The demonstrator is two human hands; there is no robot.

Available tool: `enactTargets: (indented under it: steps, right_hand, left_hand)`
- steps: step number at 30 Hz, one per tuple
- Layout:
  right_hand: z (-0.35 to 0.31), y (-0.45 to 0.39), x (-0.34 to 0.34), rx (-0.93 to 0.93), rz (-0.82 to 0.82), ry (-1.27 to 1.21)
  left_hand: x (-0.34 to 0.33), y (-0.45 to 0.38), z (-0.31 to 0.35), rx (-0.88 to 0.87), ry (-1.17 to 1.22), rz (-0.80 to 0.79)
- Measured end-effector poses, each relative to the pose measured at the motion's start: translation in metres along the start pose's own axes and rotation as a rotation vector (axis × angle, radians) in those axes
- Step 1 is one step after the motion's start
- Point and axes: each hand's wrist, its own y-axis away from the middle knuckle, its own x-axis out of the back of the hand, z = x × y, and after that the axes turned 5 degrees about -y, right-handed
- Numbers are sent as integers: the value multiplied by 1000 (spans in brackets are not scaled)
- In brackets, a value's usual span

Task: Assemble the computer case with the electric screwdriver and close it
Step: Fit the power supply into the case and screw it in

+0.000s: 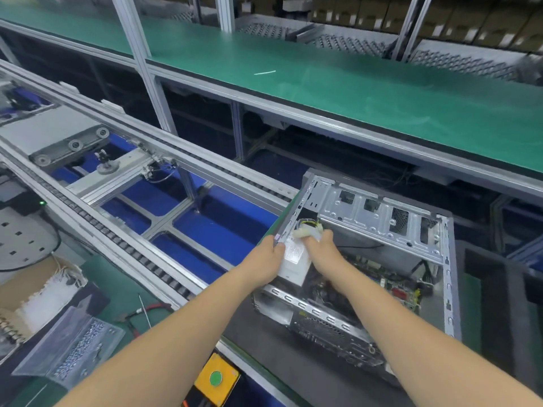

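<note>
Case: open computer case (pixel 379 259) lies on the dark mat, right of the conveyor.
Left hand (pixel 266 262): grips the white box (pixel 293 259) at the case's left edge.
Right hand (pixel 321 249): curled round a white connector (pixel 307 232).

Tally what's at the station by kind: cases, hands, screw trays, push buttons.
Computer case: 1, side open
Hands: 2, left hand and right hand, both on the white power supply inside the case
Clear tray of screws: 1
Yellow box with green button: 1
Total: 5
</note>
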Motion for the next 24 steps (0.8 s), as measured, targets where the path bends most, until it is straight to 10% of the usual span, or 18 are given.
enactTargets:
  steps: [24]
  right_hand:
    - [11, 27, 35, 5, -420, 178]
  left_hand:
    - [2, -7, -5, 77, 248, -129]
